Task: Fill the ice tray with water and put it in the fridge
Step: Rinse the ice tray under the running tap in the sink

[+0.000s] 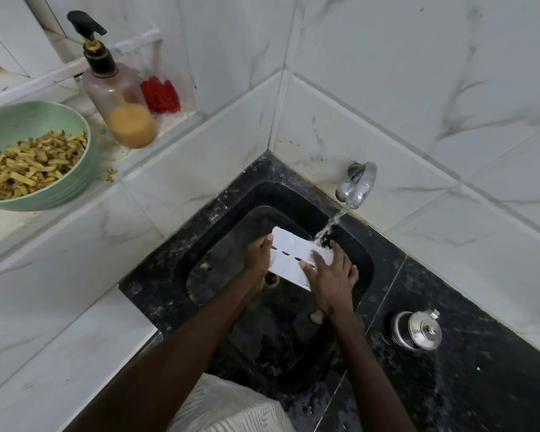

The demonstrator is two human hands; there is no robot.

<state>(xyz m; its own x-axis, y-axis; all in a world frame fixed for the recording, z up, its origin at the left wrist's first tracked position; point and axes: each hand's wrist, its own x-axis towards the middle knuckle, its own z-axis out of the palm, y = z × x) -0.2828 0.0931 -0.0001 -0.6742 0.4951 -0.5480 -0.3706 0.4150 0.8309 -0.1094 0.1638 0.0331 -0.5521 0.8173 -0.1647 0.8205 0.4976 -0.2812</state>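
Head view: white marble-pattern wall tiles [418, 73] enclose a corner. A black speckled counter [480, 369] runs along the right, wet with droplets. Set into it is a black sink [225, 241], with a drain [270, 279] in its floor.

On the tiled ledge [175, 157] at left stands a green bowl [28, 120], filled with yellow-brown peelings. Just beside it stands a pump bottle [116, 88] with a black head and a little orange liquid at its base.

The ice tray [293, 260], white, is inside the sink, held above the drain and tilted. The left hand [258, 255] grips its left end, fingers curled under and thumb on top. The right hand [332, 275] lies across its right end, fingers spread and nearly straight, pressing on the top face.

A chrome tap [357, 185] juts from the right wall. Its water stream [329, 226] lands on the tray's far right corner, near the right fingertips.

A steel lidded pot [418, 330] sits on the counter, well apart from the sink. A red scrubber [161, 95] lies behind the bottle.
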